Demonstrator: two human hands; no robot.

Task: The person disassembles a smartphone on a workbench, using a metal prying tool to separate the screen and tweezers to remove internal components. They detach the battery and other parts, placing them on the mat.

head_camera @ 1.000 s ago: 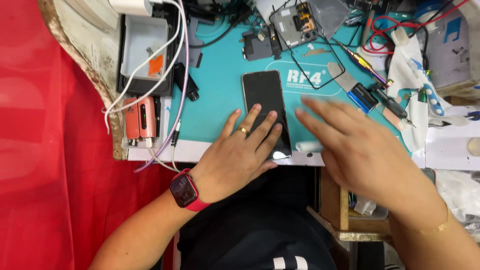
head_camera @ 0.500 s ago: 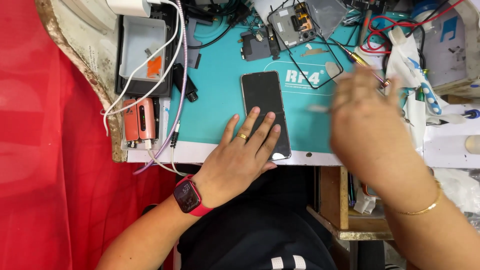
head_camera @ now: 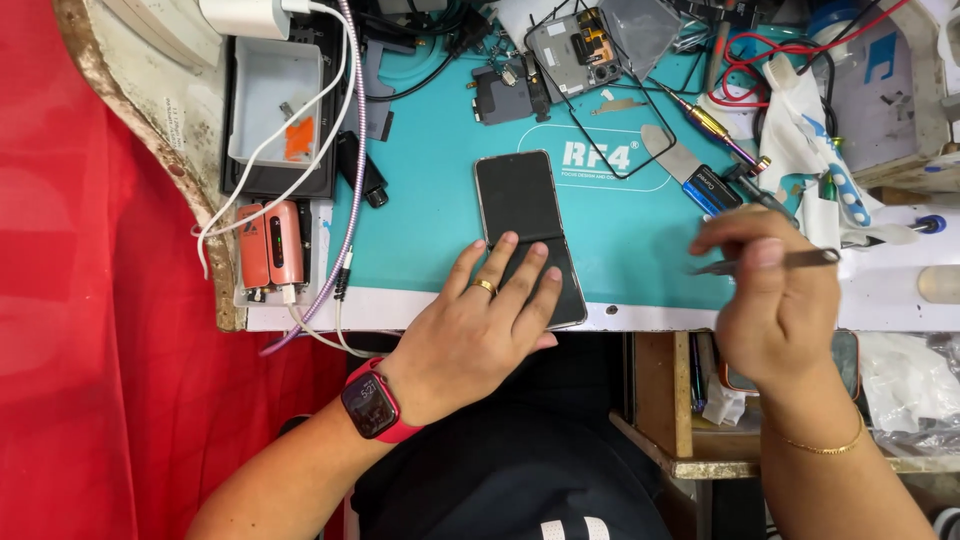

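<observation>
Item one, the landmark: a dark-screened phone [head_camera: 528,232] lying flat, screen up, on the teal work mat [head_camera: 430,220], its near end at the mat's front edge. I place everything else from it.

Item two: my left hand [head_camera: 480,335], palm down with fingers spread flat, rests on the near half of the phone and grips nothing; a gold ring [head_camera: 484,287] sits on one finger and a red wrist watch [head_camera: 373,405] on the wrist, nearer me than the phone.

Item three: my right hand [head_camera: 775,300], well to the right of the phone, is clenched around a thin metal tool [head_camera: 800,258] that pokes out to the right. The hand is blurred, so I cannot tell the tool's exact kind.

Item four: a blue-handled flat blade [head_camera: 695,172] lies beyond and right of the phone, near the right hand.

Item five: an opened phone body [head_camera: 575,50] with exposed parts lies beyond the phone, at the mat's far side.

Item six: a white tray [head_camera: 275,100] with an orange scrap lies beyond and left of the phone.

Item seven: a pink power bank [head_camera: 270,245] sits left of the phone, off the mat, with white cables [head_camera: 330,130] running past it.
</observation>
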